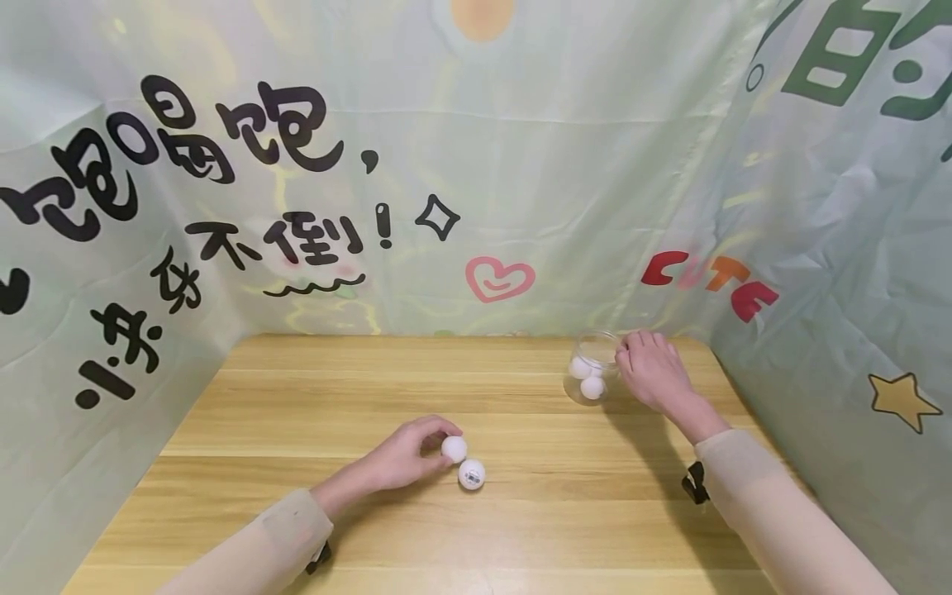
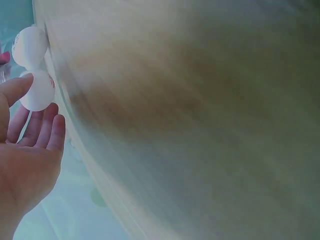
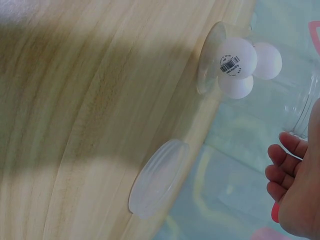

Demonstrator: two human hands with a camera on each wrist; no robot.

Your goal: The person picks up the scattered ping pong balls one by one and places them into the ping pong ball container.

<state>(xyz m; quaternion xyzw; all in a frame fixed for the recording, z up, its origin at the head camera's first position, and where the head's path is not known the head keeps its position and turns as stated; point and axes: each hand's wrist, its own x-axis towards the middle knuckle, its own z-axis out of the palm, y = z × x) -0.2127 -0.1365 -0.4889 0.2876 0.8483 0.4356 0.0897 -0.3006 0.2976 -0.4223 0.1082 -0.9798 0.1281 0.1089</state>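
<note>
My left hand [image 1: 407, 454] pinches a white ping-pong ball [image 1: 454, 449] between thumb and fingertips, low over the table. A second ping-pong ball [image 1: 472, 474] with a printed mark sits on the wood right beside it. At the back right stands a clear jar [image 1: 569, 392], upright and uncovered, with 3 ping-pong balls [image 3: 238, 58] at its bottom. With curled fingers my right hand [image 1: 656, 373] holds the jar by its rim from the right; the thumb is hidden in the right wrist view.
A translucent round lid [image 3: 159, 179] lies on the wooden table [image 1: 335, 397] near the jar, seen only in the right wrist view. Printed cloth walls [image 1: 580, 190] close off the back and both sides of the table.
</note>
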